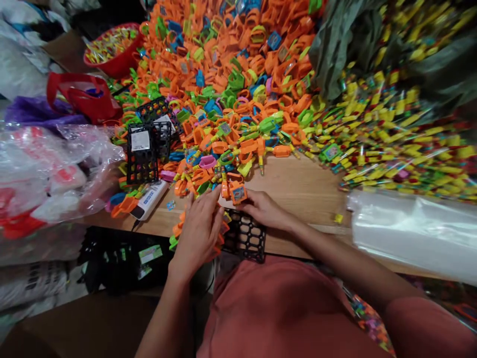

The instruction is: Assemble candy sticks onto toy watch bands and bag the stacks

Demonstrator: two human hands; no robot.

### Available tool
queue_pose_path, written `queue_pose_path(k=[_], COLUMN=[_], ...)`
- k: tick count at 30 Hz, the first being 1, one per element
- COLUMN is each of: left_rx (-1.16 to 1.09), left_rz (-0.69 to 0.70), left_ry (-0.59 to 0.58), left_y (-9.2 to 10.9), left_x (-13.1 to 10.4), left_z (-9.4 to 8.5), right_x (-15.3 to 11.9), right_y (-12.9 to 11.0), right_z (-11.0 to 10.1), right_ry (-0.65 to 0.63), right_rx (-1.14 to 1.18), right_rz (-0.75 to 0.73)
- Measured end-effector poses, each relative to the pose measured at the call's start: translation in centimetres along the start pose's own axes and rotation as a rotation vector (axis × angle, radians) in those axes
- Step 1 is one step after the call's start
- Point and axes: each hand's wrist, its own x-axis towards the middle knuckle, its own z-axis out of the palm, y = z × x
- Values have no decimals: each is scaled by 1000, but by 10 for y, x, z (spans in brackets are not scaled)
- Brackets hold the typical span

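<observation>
A black grid tray (248, 233) lies at the table's front edge, against my shirt. Its left part bears several orange toy watches (222, 227) standing in the holes, along with a bit of green. My left hand (199, 226) lies over that filled part with its fingers stretched forward, and its index fingertip is close to an orange toy watch (238, 194) with a picture face. On the tray's far right side, my right hand (265, 209) has its fingers closed at this watch's edge; its fingertips are partly hidden.
A big heap of toy watches (223, 64) covers the table's back. Yellow candy-filled tubes (395, 124) pile up on the right, above clear plastic bags (413, 228). On the left are black trays (143, 154), a white power bank (151, 199), a red bag (82, 97) and a red basin (122, 62).
</observation>
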Motion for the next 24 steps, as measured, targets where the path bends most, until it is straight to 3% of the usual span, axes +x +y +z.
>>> queue_pose_path(k=[5, 11, 19, 21, 24], left_rx=[-1, 63, 126, 119, 76], left_rz=[38, 35, 44, 41, 31], left_ry=[40, -21, -84, -89, -84], left_y=[-2, 1, 6, 7, 9], left_x=[-1, 0, -4, -5, -10], left_z=[2, 2, 2, 2, -1], right_x=[7, 4, -3, -1, 16], right_y=[15, 24, 37, 35, 19], right_z=[21, 29, 37, 31, 8], right_ry=[-6, 28, 51, 5, -248], right_rx=[-124, -311, -307, -308, -276], right_rz=[-20, -308, -441, -388, -238])
